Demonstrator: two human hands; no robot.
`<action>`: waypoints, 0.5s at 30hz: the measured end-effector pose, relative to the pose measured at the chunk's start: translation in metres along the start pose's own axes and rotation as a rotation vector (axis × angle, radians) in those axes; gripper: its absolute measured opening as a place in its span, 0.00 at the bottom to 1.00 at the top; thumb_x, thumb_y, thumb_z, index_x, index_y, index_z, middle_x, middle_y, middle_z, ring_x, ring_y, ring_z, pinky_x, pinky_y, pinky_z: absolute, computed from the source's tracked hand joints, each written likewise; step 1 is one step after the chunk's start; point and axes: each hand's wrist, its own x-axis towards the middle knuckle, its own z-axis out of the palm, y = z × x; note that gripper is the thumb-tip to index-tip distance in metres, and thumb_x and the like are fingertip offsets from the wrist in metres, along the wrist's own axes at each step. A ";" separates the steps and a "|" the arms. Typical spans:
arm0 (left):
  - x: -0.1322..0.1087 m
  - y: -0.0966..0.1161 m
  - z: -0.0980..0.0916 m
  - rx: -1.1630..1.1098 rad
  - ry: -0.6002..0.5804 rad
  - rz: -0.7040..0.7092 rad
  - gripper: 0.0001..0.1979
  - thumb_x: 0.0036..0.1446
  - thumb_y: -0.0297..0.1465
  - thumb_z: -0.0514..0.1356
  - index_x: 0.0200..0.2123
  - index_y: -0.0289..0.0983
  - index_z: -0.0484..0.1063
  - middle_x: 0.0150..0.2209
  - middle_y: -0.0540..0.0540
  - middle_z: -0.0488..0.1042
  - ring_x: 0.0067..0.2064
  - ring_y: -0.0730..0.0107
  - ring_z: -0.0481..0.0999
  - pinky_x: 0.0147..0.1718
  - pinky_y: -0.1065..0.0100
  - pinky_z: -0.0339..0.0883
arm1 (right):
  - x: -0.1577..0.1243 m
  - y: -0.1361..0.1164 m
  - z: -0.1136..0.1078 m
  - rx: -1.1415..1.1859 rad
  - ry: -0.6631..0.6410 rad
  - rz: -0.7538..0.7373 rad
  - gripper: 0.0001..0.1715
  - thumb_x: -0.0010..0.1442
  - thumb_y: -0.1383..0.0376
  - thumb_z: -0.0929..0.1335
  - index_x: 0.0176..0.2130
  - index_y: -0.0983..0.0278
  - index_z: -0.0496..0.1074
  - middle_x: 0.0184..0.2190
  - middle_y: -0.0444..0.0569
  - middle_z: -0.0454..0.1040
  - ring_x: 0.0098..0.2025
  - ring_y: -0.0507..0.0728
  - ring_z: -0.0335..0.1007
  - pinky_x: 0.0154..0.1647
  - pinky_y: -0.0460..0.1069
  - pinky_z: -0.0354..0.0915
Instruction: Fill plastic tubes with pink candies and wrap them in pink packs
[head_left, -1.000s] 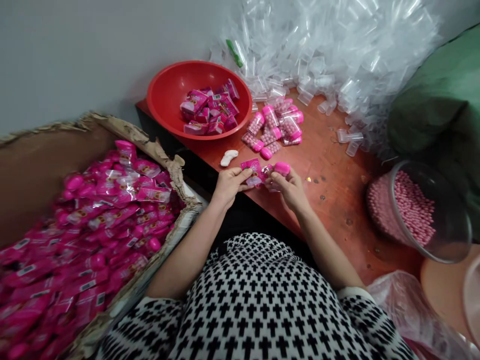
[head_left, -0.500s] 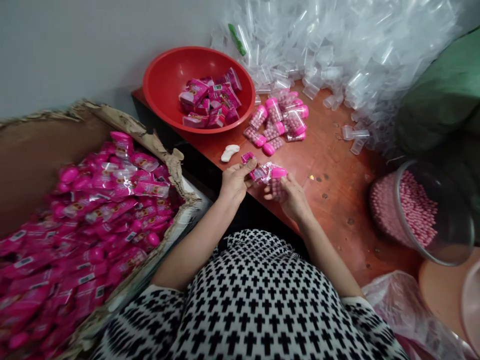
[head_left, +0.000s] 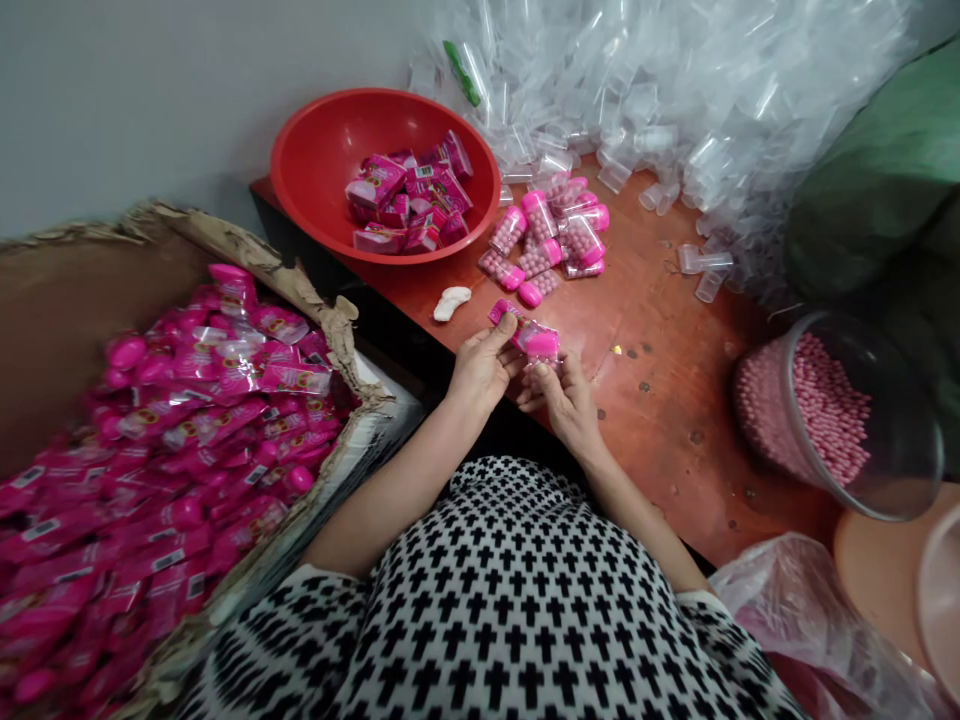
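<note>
Where two hands (head_left: pixel 525 385) meet, one pink-capped tube (head_left: pixel 541 343).

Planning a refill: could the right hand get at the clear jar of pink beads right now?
Probably yes. Only bare red tabletop lies between the right hand and the jar. But its fingers are on a bead-filled tube, so it would likely let go first.

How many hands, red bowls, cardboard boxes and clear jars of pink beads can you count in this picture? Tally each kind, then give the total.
Hands: 2 (left hand, right hand)
Red bowls: 1 (red bowl)
Cardboard boxes: 1 (cardboard box)
Clear jars of pink beads: 1 (clear jar of pink beads)
Total: 5
</note>
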 end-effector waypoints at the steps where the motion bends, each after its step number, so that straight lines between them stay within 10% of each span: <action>1: -0.001 0.000 0.001 0.010 -0.015 0.012 0.12 0.47 0.28 0.73 0.28 0.32 0.72 0.25 0.50 0.77 0.24 0.76 0.75 0.27 0.74 0.70 | 0.001 0.000 0.000 0.009 -0.009 0.005 0.22 0.60 0.47 0.68 0.43 0.59 0.63 0.27 0.37 0.72 0.20 0.48 0.72 0.18 0.42 0.72; 15: -0.001 -0.004 -0.005 0.256 -0.253 0.057 0.24 0.32 0.40 0.78 0.22 0.32 0.69 0.19 0.51 0.71 0.20 0.77 0.70 0.18 0.74 0.62 | 0.009 0.007 0.001 0.047 0.010 -0.036 0.21 0.58 0.49 0.71 0.38 0.59 0.62 0.23 0.35 0.72 0.18 0.47 0.70 0.17 0.41 0.70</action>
